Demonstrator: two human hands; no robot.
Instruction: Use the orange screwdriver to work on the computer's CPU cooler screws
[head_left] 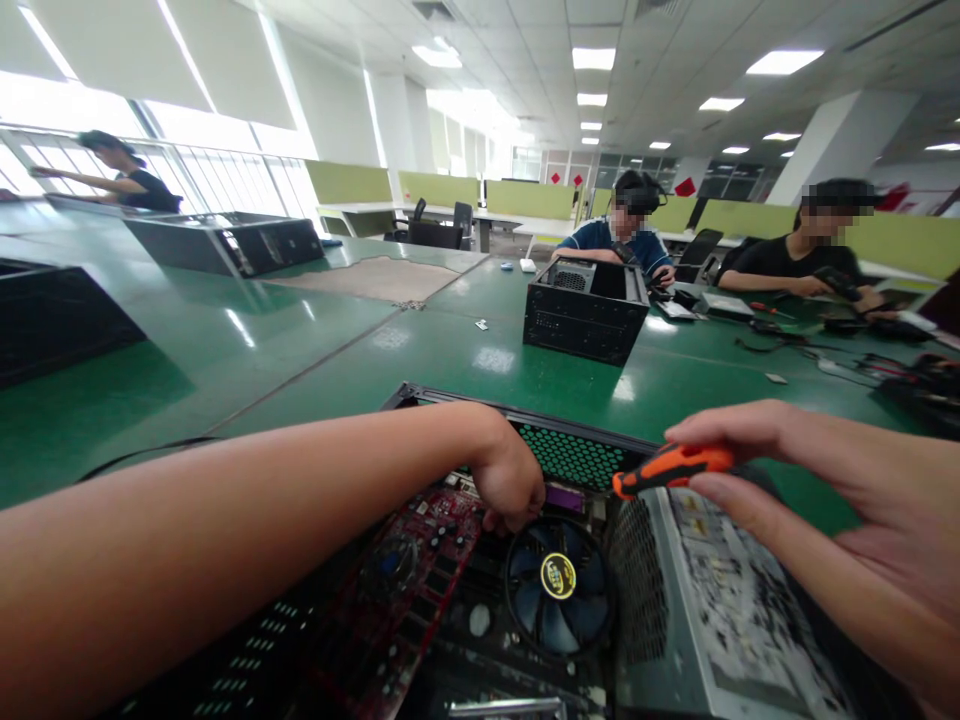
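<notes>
An opened computer case [585,455] lies in front of me with its insides showing. My left hand [510,475] reaches into it, fingers curled down between the red graphics card [420,580] and the round cooling fan [559,590]. What those fingertips hold, if anything, is hidden. Over the metal power supply [720,600] my right hand [810,500] grips an orange and black screwdriver [675,468] between thumb and fingers. Its handle end points left; the shaft is not visible. A purple connector [564,498] sits just right of my left hand.
Another black computer case [585,310] stands across the green table [360,370]. Two more cases, one [225,242] farther back and one [60,320] nearer, are at left. Cables [840,360] and parts lie at right. Several people sit around the table, two opposite me.
</notes>
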